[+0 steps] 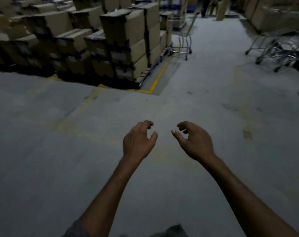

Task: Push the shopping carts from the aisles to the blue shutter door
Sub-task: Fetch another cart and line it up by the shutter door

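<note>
Both of my hands are stretched out over bare grey floor and hold nothing. My left hand (139, 141) and my right hand (193, 140) hang with loosely curled fingers, a small gap between them. A metal shopping cart (183, 43) stands far ahead in the aisle, beside the stacked boxes. Several more carts (278, 50) are nested together at the far right. Neither hand is near any cart. No blue shutter door is in view.
Tall stacks of cardboard boxes (121, 41) on pallets fill the upper left, bounded by a yellow floor line (159, 77). More boxes (271, 16) line the far right. A person's legs (205, 6) show at the aisle's far end. Grey concrete floor (205, 93) lies between.
</note>
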Demonstrator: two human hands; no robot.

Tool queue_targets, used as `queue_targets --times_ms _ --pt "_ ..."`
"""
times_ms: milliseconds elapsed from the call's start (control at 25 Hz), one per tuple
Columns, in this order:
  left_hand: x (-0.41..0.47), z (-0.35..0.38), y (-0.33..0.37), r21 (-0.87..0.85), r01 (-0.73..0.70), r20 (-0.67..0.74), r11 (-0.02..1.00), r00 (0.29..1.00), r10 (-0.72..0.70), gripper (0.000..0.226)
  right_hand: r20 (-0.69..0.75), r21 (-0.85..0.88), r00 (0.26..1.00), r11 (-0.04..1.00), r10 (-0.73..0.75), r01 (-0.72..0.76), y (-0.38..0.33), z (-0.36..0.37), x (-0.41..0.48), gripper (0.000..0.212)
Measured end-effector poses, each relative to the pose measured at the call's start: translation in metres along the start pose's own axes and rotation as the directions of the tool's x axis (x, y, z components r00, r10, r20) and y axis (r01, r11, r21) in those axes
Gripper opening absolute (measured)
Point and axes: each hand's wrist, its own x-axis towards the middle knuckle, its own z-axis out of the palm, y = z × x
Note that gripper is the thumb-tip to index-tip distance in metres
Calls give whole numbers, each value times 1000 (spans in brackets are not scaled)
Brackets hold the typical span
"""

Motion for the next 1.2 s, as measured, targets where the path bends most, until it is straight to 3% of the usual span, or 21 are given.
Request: queue_targets --times_ms 280,480,800,1040,1200 --pt "126 71 28 -40 -170 30 985 985 171 48 -152 -37 984 994 94 -101 61 -2 105 39" --pt "224 129 65 -30 -227 12 973 974 227 61 -228 -134 973 988 46 -78 124 -7 197 50" --pt "379 206 122 65 -266 -80 962 959 271 68 -216 -290 971 956 -105 39 212 -26 367 57" --pt "482 263 137 166 -327 -49 930 940 339 67 -199 -281 973 958 -119 59 263 -19 483 57" --pt "563 313 131 147 -323 -14 935 944 328 61 -174 -246 982 969 -78 34 294 4 567 58"
